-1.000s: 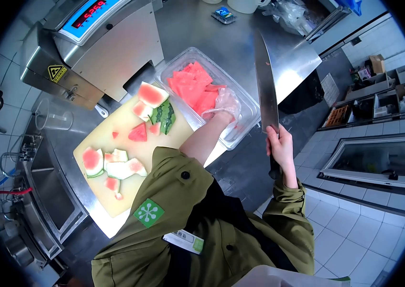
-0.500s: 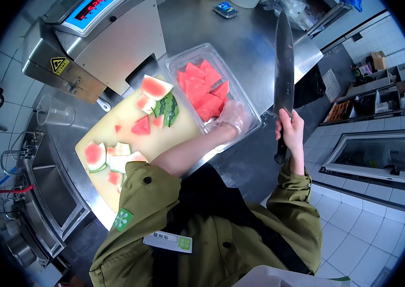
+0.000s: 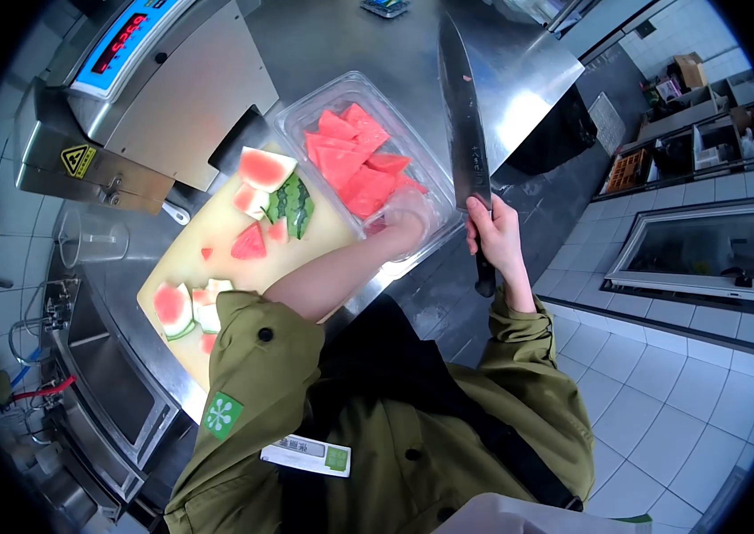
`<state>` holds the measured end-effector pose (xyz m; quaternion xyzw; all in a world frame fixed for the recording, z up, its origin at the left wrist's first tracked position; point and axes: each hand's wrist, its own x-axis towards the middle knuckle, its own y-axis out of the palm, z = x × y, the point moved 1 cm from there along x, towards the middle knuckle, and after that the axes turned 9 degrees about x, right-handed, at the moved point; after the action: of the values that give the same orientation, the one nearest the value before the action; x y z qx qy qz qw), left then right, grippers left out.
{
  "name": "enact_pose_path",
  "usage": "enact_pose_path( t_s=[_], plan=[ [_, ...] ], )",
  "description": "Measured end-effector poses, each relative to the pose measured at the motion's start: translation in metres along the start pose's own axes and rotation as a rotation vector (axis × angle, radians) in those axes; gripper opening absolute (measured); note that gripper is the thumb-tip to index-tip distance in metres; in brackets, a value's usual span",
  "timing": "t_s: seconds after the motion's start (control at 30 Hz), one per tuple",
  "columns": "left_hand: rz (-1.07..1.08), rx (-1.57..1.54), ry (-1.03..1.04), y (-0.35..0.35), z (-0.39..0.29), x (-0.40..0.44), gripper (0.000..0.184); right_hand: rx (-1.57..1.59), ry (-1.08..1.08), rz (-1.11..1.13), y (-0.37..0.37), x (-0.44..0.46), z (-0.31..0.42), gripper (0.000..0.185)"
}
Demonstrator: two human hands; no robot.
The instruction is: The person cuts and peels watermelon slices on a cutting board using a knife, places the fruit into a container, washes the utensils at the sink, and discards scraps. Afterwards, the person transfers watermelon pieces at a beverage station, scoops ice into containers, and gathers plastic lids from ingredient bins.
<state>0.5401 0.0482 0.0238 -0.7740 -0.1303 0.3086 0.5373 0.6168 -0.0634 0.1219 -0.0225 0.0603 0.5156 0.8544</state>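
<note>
Here your left hand (image 3: 404, 215), in its clear plastic glove, was down inside the near end of the clear container (image 3: 405, 142), right up against the red watermelon pieces (image 3: 354, 156). Whether its fingers had closed on any, you could not tell from this view; they were hidden. And your right hand (image 3: 499, 235), bare, was clenched firmly around the large knife (image 3: 464, 116), the handle's end poking out below, the blade pointing away from you just beside the container's right side! The pieces lay heaped at the container's far end and middle. Left of it, on the pale cutting board (image 3: 208, 222), sat a small red wedge (image 3: 249, 241), well apart from both your hands. Above it, a striped green rind (image 3: 298, 209) leaned near a pink-and-white slab (image 3: 266, 167), with rind offcuts (image 3: 172, 307) at the near left. Behind stretched the steel desk (image 3: 332, 44), a machine with a lit red display (image 3: 119, 43) on the left.
</note>
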Motion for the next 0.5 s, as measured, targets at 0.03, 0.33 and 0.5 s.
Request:
enact_pose_path(
  t_s=[0.03,0.33,0.5],
  plan=[
    [0.003,-0.005,-0.028,0.001,0.001,0.001,0.030,0.024,0.015,-0.007,0.001,-0.001,0.000,0.022],
    [-0.203,-0.121,0.118,-0.003,0.003,0.010,0.025,0.129,0.012,-0.077,0.006,0.003,-0.008,0.019],
    [-0.331,0.049,0.371,-0.070,0.004,-0.026,0.022,0.150,-0.049,-0.102,-0.007,0.008,-0.004,0.016]
  ],
)
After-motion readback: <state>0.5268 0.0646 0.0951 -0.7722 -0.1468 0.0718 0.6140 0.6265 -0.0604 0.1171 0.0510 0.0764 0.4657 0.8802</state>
